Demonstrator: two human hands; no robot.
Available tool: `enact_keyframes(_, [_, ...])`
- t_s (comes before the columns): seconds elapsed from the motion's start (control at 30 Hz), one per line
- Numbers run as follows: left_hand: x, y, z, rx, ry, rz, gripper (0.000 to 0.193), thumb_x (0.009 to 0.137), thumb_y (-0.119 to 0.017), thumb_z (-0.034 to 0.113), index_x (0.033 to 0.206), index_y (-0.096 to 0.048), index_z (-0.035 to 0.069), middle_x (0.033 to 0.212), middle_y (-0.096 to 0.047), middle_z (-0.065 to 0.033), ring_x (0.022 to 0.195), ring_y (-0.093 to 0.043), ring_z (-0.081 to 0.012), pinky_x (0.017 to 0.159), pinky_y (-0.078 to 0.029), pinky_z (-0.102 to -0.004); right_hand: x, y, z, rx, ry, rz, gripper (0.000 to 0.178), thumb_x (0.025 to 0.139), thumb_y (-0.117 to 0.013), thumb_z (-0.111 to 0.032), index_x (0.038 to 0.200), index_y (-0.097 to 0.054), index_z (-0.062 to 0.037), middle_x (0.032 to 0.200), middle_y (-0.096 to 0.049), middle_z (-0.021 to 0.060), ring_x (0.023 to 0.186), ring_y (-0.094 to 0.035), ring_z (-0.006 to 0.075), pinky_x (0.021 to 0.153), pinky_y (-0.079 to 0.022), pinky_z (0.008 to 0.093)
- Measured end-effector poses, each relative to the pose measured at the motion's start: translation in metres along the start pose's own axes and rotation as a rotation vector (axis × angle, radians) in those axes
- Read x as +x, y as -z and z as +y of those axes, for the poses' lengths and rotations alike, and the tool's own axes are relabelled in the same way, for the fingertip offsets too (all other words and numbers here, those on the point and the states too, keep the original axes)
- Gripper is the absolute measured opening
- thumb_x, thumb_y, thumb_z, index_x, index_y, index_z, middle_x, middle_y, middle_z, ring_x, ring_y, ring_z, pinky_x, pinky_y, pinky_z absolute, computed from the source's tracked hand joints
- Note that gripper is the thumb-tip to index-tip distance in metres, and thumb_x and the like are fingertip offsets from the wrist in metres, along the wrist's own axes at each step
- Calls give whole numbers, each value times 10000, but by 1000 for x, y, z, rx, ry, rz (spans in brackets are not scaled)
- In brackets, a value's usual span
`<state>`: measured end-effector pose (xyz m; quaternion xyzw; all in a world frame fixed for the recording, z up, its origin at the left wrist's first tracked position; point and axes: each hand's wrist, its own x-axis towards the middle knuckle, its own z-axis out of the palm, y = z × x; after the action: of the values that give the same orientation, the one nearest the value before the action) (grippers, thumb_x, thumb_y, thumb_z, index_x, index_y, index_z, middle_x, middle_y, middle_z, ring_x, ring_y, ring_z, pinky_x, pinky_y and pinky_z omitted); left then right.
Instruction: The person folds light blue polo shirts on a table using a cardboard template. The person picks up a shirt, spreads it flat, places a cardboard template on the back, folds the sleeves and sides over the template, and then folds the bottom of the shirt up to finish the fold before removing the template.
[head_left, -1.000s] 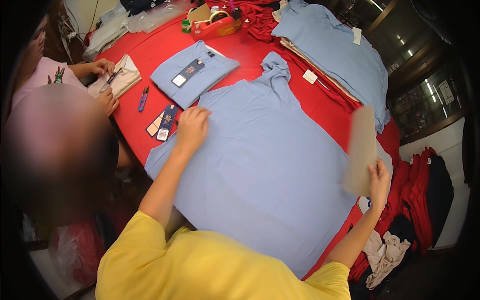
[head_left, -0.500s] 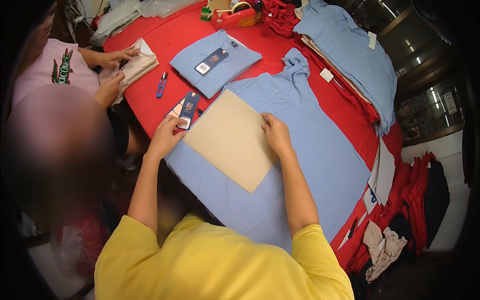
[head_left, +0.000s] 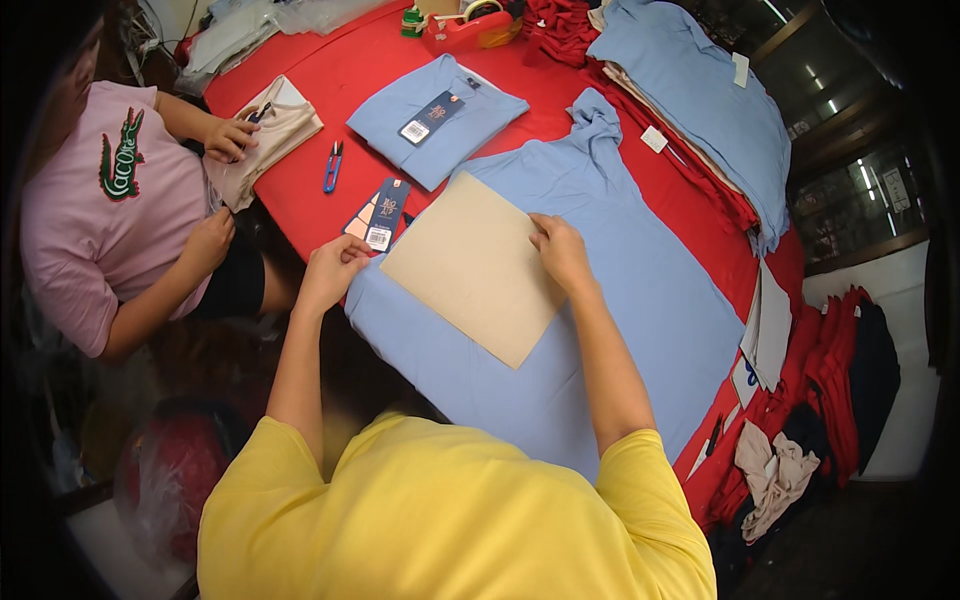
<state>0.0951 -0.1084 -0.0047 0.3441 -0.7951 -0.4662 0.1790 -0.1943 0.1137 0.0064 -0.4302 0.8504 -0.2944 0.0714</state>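
Tan cardboard sheet (head_left: 474, 265) lies flat on the spread light-blue shirt (head_left: 620, 300) on the red bench (head_left: 330, 80). Right hand (head_left: 562, 252) presses its far edge, fingers flat and open, gripping nothing. Left hand (head_left: 332, 270) sits at the shirt's left edge by the hang tags (head_left: 380, 215); fingers curled, probably pinching fabric, can't confirm. Card looks stiff and light: hold by edges. Shirt soft, limp, near hem hidden behind the yellow-sleeved torso

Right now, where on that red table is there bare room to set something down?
Bare red table shows between the folded blue shirt and the beige garment, around the blue scissors. A slimmer strip runs right of the spread shirt. The far edge is crowded with the tape dispenser and stacked clothes.
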Motion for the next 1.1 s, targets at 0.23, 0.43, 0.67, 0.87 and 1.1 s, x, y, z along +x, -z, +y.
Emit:
enact_keyframes(0.23, [6, 1, -5, -56, 26, -21, 169, 811, -669, 40, 961, -673, -36, 821, -692, -84, 753, -641, -123, 706, -505, -256, -14, 7, -11, 142, -66, -11, 324, 864, -625, -71, 1182, -613, -6, 990, -671, 196, 897, -650, 279, 799, -499, 379])
enact_keyframes(0.43, [14, -1, -31, -180, 2, -39, 165, 840, -666, 63, 969, -663, -39, 801, -694, -74, 748, -643, -116, 704, -506, -258, -16, 5, -11, 165, -78, 2, 312, 867, -624, -75, 1171, -621, -6, 1002, -669, 190, 895, -646, 281, 794, -501, 370])
enact_keyframes(0.67, [-2, -13, 14, 74, -80, 229, 135, 859, -618, 36, 981, -652, -10, 885, -682, -126, 800, -665, -212, 738, -515, -315, -16, -4, -3, 14, 18, 35, 295, 864, -623, -78, 1152, -641, -16, 1010, -662, 162, 886, -633, 299, 807, -491, 377])
enact_keyframes(0.87, [-40, -80, 50, 284, -490, 106, 200, 839, -637, 112, 1035, -649, 74, 1114, -614, -113, 1102, -539, -306, 955, -429, -430, -20, -10, -7, -71, 30, 45, 300, 861, -631, -100, 1152, -648, -30, 969, -656, 148, 883, -625, 303, 833, -472, 390])
enact_keyframes(1.1, [-45, -126, 58, 500, -550, 115, 484, 847, -658, 314, 1285, -561, 132, 1402, -423, -116, 1345, -316, -360, 1094, -199, -629, -18, -8, -9, -9, -16, 47, 294, 854, -629, -69, 1145, -653, -34, 950, -646, 152, 866, -618, 312, 809, -480, 400])
